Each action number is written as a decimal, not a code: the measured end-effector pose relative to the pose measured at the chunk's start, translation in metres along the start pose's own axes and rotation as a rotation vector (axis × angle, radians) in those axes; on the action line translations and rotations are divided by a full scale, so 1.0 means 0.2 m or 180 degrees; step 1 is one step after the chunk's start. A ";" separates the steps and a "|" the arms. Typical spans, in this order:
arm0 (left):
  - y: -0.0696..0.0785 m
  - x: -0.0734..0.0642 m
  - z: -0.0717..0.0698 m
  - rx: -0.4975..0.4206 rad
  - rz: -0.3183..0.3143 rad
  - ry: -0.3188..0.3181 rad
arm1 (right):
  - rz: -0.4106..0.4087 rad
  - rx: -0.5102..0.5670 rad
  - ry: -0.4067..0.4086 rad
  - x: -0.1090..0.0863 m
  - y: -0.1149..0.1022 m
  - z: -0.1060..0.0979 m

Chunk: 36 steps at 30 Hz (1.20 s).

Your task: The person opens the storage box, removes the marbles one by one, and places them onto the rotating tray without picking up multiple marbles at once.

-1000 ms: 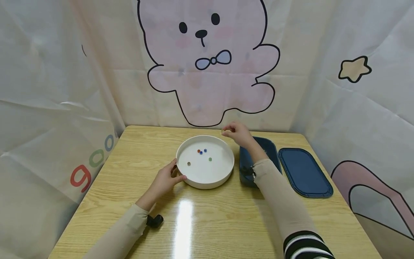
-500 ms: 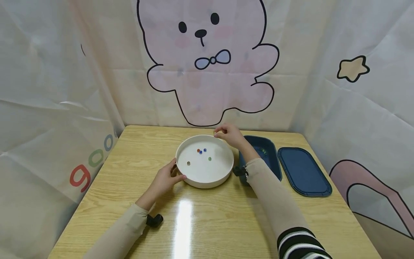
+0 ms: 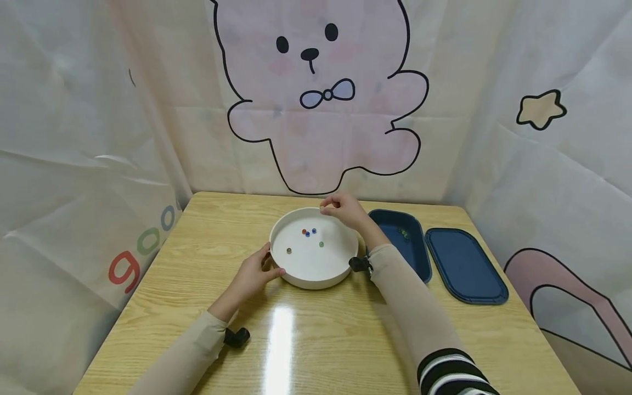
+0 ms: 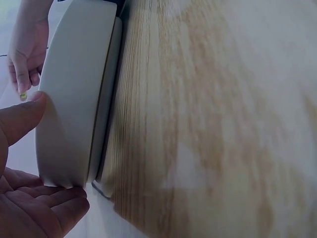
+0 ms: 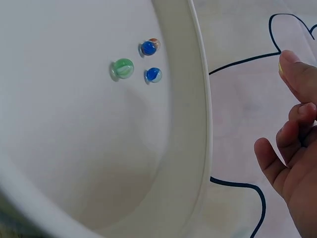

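A round white tray (image 3: 308, 269) with a raised rim stands on the table. Inside it lie an orange marble (image 3: 304, 231), two blue marbles (image 5: 154, 75), a green marble (image 5: 123, 68) and a brownish marble (image 3: 288, 250). My left hand (image 3: 252, 277) holds the tray's near left side, thumb at the front and fingers around the wall. Above the tray's far right rim, my right hand (image 3: 347, 212) pinches a yellow marble (image 4: 23, 96) between thumb and index finger. Only a sliver of that marble shows in the right wrist view.
Right of the tray, partly behind my right forearm, sits a dark blue box (image 3: 417, 255) with some greenish marbles (image 3: 404, 234) in it. Its flat blue lid (image 3: 466, 266) lies farther right. A printed cloth (image 3: 316, 137) hangs behind the wooden table (image 3: 336, 340).
My right hand has moved left from the far side of the blue box to the tray's far rim, still pinching the marble. The left hand and the marbles in the tray stay put.
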<state>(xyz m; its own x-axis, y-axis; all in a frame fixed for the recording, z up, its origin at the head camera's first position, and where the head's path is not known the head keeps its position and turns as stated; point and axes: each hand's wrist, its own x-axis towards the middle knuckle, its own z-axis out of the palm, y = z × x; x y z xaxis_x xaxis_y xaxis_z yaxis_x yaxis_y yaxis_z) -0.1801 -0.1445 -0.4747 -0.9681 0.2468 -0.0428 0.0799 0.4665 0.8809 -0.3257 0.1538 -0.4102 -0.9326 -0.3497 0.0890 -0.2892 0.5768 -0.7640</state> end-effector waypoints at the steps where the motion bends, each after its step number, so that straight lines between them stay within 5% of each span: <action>1: 0.00 0.00 0.00 0.0002 -0.0004 -0.0003 | -0.0002 0.0008 0.0000 0.00 0.00 0.01; 14: 0.01 -0.01 0.00 0.0042 -0.0131 -0.0003 | -0.0122 -0.0016 -0.0038 0.06 0.02 0.12; 36: 0.01 0.00 0.00 -0.0075 -0.0066 -0.0040 | 0.0077 -0.0026 -0.0252 0.10 0.04 0.21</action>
<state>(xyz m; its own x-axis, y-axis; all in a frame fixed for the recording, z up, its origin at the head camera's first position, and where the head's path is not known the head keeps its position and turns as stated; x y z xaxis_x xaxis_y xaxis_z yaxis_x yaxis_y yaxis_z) -0.1801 -0.1431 -0.4736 -0.9664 0.2481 -0.0672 0.0540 0.4516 0.8906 -0.3380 0.1211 -0.4415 -0.9194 -0.3927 0.0195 -0.2688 0.5916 -0.7601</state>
